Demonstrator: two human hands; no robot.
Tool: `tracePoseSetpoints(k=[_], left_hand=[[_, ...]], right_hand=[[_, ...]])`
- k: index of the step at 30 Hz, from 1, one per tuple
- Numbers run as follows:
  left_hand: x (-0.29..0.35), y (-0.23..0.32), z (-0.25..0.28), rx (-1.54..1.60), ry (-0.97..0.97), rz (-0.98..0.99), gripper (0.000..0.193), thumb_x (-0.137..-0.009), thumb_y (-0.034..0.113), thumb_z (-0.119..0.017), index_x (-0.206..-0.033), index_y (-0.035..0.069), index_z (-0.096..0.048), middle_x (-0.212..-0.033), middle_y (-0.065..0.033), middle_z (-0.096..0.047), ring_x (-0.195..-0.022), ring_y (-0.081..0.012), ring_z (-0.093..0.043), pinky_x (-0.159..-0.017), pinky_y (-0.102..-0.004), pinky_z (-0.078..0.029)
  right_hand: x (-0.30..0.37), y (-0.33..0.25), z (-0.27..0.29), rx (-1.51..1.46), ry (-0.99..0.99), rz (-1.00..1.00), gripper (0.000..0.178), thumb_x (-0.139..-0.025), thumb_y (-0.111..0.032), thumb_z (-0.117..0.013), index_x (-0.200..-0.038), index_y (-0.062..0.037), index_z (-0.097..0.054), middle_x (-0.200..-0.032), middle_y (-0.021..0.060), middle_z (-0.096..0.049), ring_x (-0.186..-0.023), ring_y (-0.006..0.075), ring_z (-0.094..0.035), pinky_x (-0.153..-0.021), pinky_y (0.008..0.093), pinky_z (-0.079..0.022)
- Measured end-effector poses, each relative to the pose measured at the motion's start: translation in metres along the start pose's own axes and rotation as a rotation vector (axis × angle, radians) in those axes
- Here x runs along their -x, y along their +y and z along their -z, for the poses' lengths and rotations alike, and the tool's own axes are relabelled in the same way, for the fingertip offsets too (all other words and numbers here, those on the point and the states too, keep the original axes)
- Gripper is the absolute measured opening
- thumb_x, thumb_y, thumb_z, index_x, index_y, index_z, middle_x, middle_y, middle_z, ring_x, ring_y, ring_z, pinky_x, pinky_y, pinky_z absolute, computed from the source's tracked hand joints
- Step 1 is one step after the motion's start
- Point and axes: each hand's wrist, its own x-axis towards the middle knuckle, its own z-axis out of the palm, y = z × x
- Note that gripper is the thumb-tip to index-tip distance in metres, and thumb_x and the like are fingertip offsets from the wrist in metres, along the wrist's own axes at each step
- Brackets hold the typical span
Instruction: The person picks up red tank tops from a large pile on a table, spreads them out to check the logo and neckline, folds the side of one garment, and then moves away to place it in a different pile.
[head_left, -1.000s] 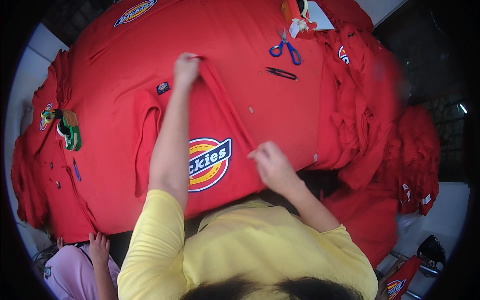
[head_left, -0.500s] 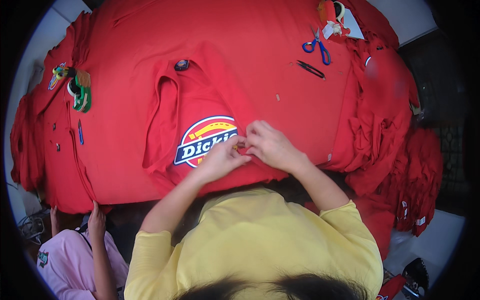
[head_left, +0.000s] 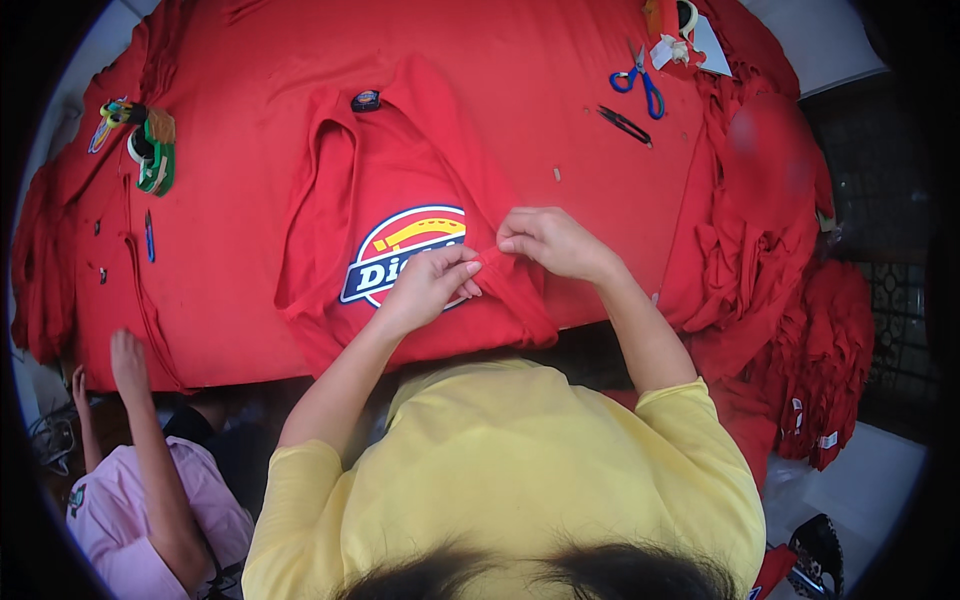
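Observation:
A red sleeveless shirt lies spread in front of me, with a dark neck label at its far end and a round, colourful print on its front. My left hand rests over part of the print, its thumb and fingers pinching the shirt's cloth along the right side. Just to the right, my right hand is closed on the same edge, fingertips pressed together. A short stretch of red fabric runs between the two hands. My fingers partly hide what they grip.
Blue-handled scissors and black thread snips lie far right. A green tape dispenser and blue pen are at left. Red garments heap along the right. A co-worker's hand is at the near left edge.
My hands have drawn slightly apart, the right one moving up and away. The shirt's right side has shifted with them. The co-worker's hand has moved left and up over the table edge.

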Motion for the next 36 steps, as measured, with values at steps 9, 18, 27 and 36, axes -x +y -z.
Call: tracePoseSetpoints(k=[9,18,27,36], left_hand=[[0.098,-0.033,0.096,-1.294,0.895,-0.301,0.043,-0.070,0.024,-0.078,-0.107,0.009,-0.061,-0.130,-0.0152,-0.045,-0.125,-0.0365,-0.039,-0.101,-0.0490,-0.031],[0.159,-0.060,0.156,-0.247,0.717,-0.045,0.033,-0.084,0.006,-0.066,-0.113,0.002,-0.052,-0.091,-0.0060,-0.057,-0.075,-0.0094,-0.055,-0.068,-0.0229,-0.045],[0.181,-0.040,0.183,-0.412,0.635,0.129,0.019,-0.089,0.004,-0.053,-0.107,-0.003,-0.057,-0.083,-0.0087,-0.063,-0.079,-0.0161,-0.062,-0.070,-0.0277,-0.049],[0.008,0.037,0.126,-1.030,0.841,-0.203,0.039,-0.085,0.031,-0.067,-0.107,-0.001,-0.061,-0.091,-0.0117,-0.064,-0.082,-0.0257,-0.063,-0.073,-0.0324,-0.050]], right_hand=[[0.050,0.050,0.052,0.018,0.591,-0.273,0.019,-0.084,-0.017,-0.067,-0.087,0.0003,-0.060,-0.111,0.0104,-0.052,-0.095,0.0187,-0.055,-0.081,0.0324,-0.046],[0.085,0.104,0.038,-0.447,0.373,-0.476,0.009,-0.088,-0.007,-0.060,-0.093,-0.0027,-0.054,-0.082,0.0002,-0.058,-0.075,0.0081,-0.056,-0.065,0.0232,-0.048],[0.068,0.102,0.069,-0.229,0.256,-0.487,0.017,-0.086,-0.014,-0.064,-0.093,-0.0001,-0.060,-0.079,0.0052,-0.061,-0.076,0.0119,-0.059,-0.065,0.0267,-0.048],[-0.136,0.038,0.062,0.161,0.503,-0.395,0.032,-0.086,-0.028,-0.065,-0.093,0.0028,-0.061,-0.089,0.0149,-0.067,-0.087,0.0231,-0.064,-0.079,0.0350,-0.048]])
